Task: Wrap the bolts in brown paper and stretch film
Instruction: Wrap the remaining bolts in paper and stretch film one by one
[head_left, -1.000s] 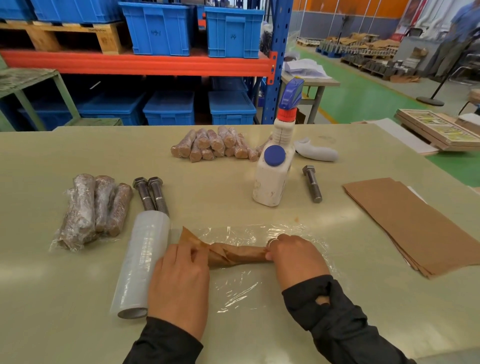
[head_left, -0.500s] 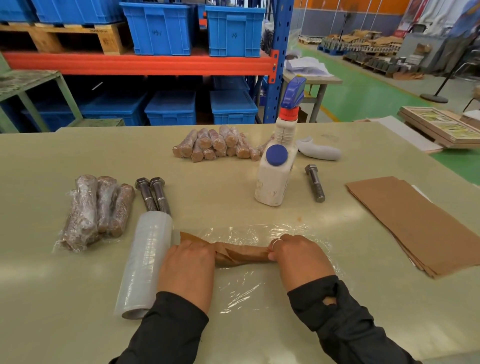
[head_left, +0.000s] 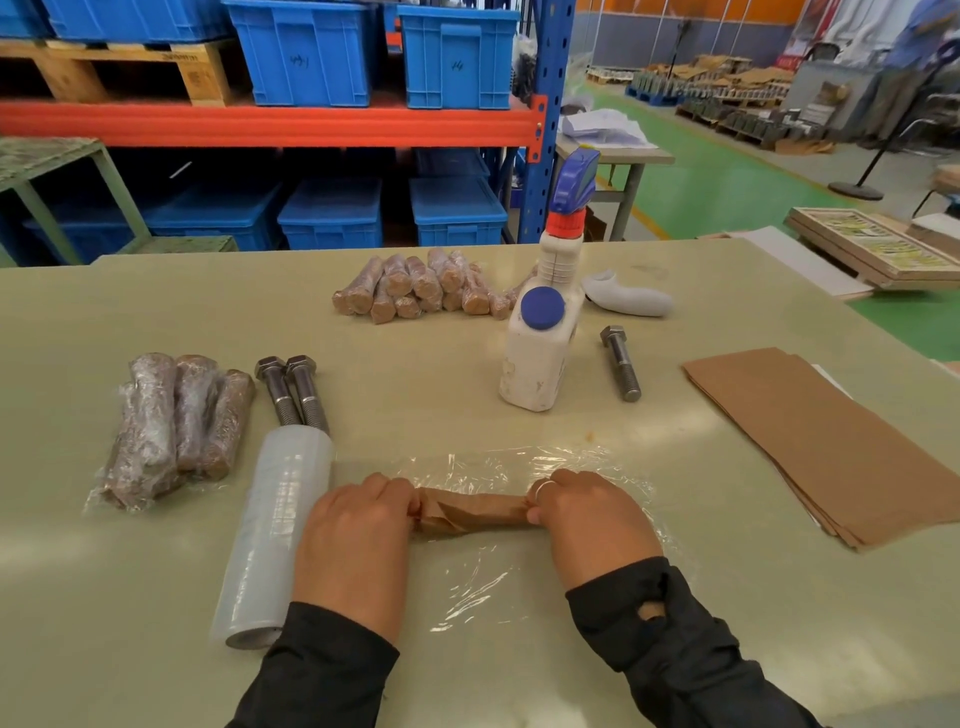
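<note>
Here, left hand (head_left: 358, 540) and right hand (head_left: 592, 525), each grip apparently curled tight round one end of the paper-wrapped bolt (head_left: 475, 512).

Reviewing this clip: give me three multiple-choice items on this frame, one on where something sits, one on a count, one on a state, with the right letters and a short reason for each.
1. Where does the stretch film roll lie?
A. left of the left hand
B. behind the spray bottle
C. on the brown paper stack

2. How many bare bolts lie on the table?
A. one
B. three
C. six

3. What are the two hands doing?
A. resting flat on the table
B. gripping the ends of the paper-wrapped bolt
C. lifting the spray bottle

Answers: 1 A, the roll lies beside the left hand. 2 B, a pair of bolts by the roll, a single bolt by the spray bottle. 3 B, the left hand and right hand curl round the ends of the paper-wrapped bolt.
</note>
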